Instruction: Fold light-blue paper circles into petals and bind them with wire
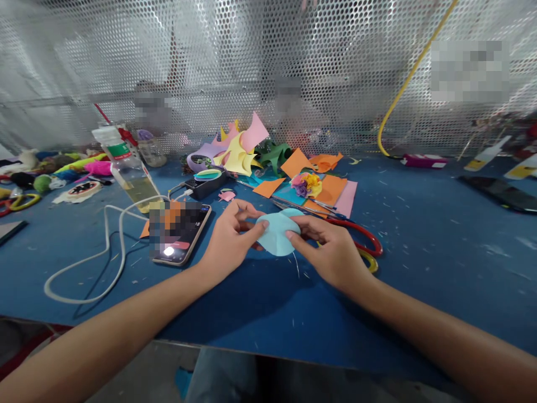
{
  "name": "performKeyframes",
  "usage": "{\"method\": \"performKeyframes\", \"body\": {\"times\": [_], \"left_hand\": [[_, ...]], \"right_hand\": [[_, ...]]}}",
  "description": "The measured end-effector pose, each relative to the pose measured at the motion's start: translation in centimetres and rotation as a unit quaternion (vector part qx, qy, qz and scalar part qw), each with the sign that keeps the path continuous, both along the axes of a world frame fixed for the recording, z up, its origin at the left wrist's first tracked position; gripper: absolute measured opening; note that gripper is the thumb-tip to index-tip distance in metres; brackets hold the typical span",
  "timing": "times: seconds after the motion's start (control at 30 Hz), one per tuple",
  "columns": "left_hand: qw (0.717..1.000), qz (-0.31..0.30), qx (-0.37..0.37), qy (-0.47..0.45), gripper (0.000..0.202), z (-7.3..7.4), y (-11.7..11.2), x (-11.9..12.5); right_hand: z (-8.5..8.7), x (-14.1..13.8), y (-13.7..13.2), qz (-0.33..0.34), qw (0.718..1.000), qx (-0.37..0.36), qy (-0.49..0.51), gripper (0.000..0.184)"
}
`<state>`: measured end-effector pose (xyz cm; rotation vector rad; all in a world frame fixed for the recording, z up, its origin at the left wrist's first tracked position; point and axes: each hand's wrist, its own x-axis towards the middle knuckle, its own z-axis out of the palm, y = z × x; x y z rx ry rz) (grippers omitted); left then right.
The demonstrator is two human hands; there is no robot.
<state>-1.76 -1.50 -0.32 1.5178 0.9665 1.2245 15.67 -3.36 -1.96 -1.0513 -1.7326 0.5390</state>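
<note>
Fingers (pixel 257 230) hold light-blue paper (pixel 276 239) above blue table (pixel 436 263).

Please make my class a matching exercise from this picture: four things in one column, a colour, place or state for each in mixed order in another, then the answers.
Column one
1. light blue paper
2. scissors partly behind the right hand
3. clear bottle
4. charging cable

Column two
A. white, lying in a loop
B. part full
C. held between the left hand and the right hand
D. red and yellow handles

Right pairs: 1-C, 2-D, 3-B, 4-A
</note>
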Motion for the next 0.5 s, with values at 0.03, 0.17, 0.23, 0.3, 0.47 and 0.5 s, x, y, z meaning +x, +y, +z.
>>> {"method": "performKeyframes", "body": {"times": [0.03, 0.17, 0.23, 0.3, 0.47, 0.5], "left_hand": [[1.0, 0.003, 0.015, 0.01, 0.022, 0.0, 0.0, -0.1], [0.996, 0.003, 0.066, 0.062, 0.008, -0.4, -0.1, -0.2], [0.991, 0.01, 0.094, 0.094, 0.008, -0.5, -0.3, -0.1], [0.983, 0.017, 0.132, 0.124, 0.014, -0.5, -0.6, 0.0], [0.963, 0.004, 0.217, 0.157, 0.026, -0.6, -1.1, 0.1], [0.961, -0.003, 0.226, 0.157, 0.027, -0.6, -1.1, 0.1]], "right_hand": [[0.0, 0.0, -0.1, -0.008, 1.0, 0.022, -0.015, 0.016], [0.2, 0.1, -0.4, -0.032, 0.99, 0.116, -0.067, 0.01], [0.2, 0.1, -0.4, -0.031, 0.986, 0.143, -0.084, 0.01], [0.1, 0.1, -0.4, -0.029, 0.983, 0.154, -0.093, 0.012], [-0.1, 0.1, -0.4, -0.027, 0.98, 0.171, -0.097, 0.01], [-0.1, 0.2, -0.4, -0.023, 0.98, 0.174, -0.095, 0.01]]}}
